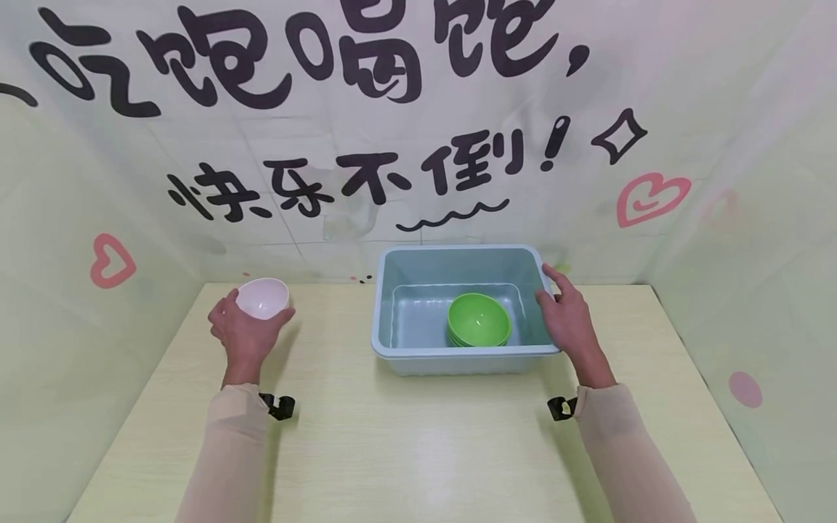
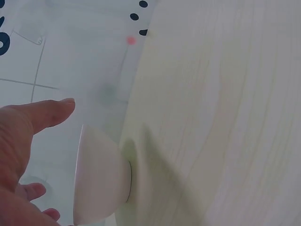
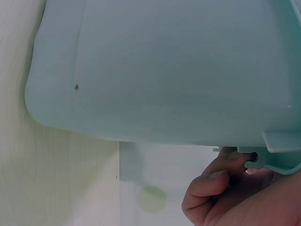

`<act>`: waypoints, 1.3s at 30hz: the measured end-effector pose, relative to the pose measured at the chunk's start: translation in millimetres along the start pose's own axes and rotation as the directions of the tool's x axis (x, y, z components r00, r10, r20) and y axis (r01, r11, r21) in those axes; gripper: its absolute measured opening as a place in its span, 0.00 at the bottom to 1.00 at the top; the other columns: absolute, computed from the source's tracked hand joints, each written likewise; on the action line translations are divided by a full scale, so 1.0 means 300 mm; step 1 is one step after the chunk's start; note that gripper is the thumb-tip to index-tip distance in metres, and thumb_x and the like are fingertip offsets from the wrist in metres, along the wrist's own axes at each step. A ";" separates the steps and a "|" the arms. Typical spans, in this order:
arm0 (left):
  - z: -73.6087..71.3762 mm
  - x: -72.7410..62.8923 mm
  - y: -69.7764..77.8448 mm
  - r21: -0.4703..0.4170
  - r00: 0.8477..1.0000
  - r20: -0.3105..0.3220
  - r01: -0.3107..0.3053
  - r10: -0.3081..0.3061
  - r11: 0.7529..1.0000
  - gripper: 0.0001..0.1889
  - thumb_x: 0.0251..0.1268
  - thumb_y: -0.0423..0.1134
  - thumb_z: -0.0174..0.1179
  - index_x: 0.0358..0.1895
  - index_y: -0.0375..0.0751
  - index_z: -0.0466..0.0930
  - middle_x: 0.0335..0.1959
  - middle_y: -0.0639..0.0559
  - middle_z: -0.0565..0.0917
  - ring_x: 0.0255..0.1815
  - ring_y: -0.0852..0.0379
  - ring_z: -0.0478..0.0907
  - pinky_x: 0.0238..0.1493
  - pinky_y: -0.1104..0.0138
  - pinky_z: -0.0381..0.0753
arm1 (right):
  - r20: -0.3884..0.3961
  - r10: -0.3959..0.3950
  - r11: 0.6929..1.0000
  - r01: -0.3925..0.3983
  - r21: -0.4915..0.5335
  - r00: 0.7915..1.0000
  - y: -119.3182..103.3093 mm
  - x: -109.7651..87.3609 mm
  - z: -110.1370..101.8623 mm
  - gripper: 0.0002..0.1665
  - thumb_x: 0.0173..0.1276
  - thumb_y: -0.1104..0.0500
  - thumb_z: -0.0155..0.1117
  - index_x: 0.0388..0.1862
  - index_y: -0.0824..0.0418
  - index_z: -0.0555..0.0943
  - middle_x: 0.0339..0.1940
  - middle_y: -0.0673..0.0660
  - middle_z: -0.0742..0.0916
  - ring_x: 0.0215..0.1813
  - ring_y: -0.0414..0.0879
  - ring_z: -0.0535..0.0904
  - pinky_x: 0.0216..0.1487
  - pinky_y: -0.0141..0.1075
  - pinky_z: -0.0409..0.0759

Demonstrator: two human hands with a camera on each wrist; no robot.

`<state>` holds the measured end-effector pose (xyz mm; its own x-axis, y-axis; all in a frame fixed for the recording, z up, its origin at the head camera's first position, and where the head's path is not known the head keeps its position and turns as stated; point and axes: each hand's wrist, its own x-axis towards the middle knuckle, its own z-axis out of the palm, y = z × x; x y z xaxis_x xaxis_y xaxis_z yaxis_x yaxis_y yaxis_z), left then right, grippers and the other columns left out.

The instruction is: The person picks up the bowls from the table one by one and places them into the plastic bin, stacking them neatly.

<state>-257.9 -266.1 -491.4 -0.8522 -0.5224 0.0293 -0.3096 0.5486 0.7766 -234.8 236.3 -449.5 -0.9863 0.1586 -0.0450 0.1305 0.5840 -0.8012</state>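
Observation:
A pale pink bowl (image 1: 264,296) stands upright at the back left of the table. Around its near side is my left hand (image 1: 248,334), thumb and fingers spread. In the left wrist view a gap shows between the thumb and the rim of the pink bowl (image 2: 101,181), and the other fingertips are close to the rim. My right hand (image 1: 570,319) grips the right rim of a light blue plastic basin (image 1: 451,265). Its fingers (image 3: 209,183) curl under the rim in the right wrist view. Inside the basin sits a stack of green bowls (image 1: 479,319).
The pale wooden table (image 1: 418,443) is enclosed by white sheeting (image 1: 314,131) at the back and both sides, printed with black characters and pink hearts. The basin stands close to the back sheet, right of the pink bowl. Black straps circle both wrists.

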 end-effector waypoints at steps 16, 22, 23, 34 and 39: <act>-0.002 0.027 -0.007 0.005 0.997 0.028 0.075 -0.075 0.997 0.61 0.52 0.52 0.74 0.82 0.42 0.41 0.80 0.35 0.43 0.78 0.30 0.45 0.72 0.34 0.61 | -0.002 0.005 1.000 -0.005 0.010 1.000 0.003 0.003 0.002 0.35 0.81 0.51 0.46 0.84 0.49 0.56 0.68 0.73 0.79 0.57 0.61 0.82 0.48 0.44 0.79; 0.000 0.040 -0.011 0.018 0.996 0.032 0.085 -0.085 0.996 0.61 0.52 0.52 0.74 0.83 0.42 0.41 0.80 0.34 0.43 0.78 0.29 0.45 0.73 0.35 0.61 | -0.003 0.010 1.000 -0.010 0.011 1.000 0.002 0.001 0.001 0.35 0.81 0.50 0.46 0.84 0.48 0.56 0.67 0.73 0.80 0.56 0.61 0.82 0.48 0.45 0.80; 0.001 0.041 -0.012 0.019 0.996 0.032 0.085 -0.086 0.996 0.61 0.52 0.52 0.74 0.83 0.42 0.41 0.80 0.34 0.43 0.78 0.29 0.45 0.72 0.35 0.61 | -0.004 0.011 1.000 -0.011 0.010 1.000 0.002 0.001 0.001 0.35 0.81 0.50 0.46 0.84 0.48 0.56 0.68 0.73 0.79 0.57 0.61 0.83 0.48 0.45 0.80; 0.017 0.051 -0.017 0.008 0.994 0.032 0.102 -0.103 0.995 0.61 0.53 0.52 0.74 0.83 0.42 0.40 0.80 0.33 0.45 0.78 0.31 0.45 0.73 0.35 0.61 | 0.003 0.009 1.000 -0.009 0.014 1.000 0.001 0.001 0.000 0.35 0.81 0.50 0.45 0.84 0.47 0.56 0.68 0.73 0.79 0.57 0.62 0.83 0.48 0.46 0.81; 0.020 0.050 -0.020 -0.003 0.993 0.037 0.108 -0.108 0.994 0.61 0.52 0.51 0.74 0.83 0.41 0.40 0.80 0.31 0.44 0.78 0.31 0.45 0.73 0.36 0.60 | -0.001 0.007 1.000 -0.007 0.007 1.000 0.000 0.001 -0.002 0.35 0.81 0.50 0.45 0.84 0.48 0.56 0.67 0.73 0.80 0.56 0.62 0.83 0.48 0.46 0.81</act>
<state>-271.4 -273.3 -499.5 -0.8287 -0.5542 -0.0780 -0.3986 0.4866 0.7774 -235.0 236.9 -449.3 -0.9852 0.1637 -0.0500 0.1368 0.5775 -0.8049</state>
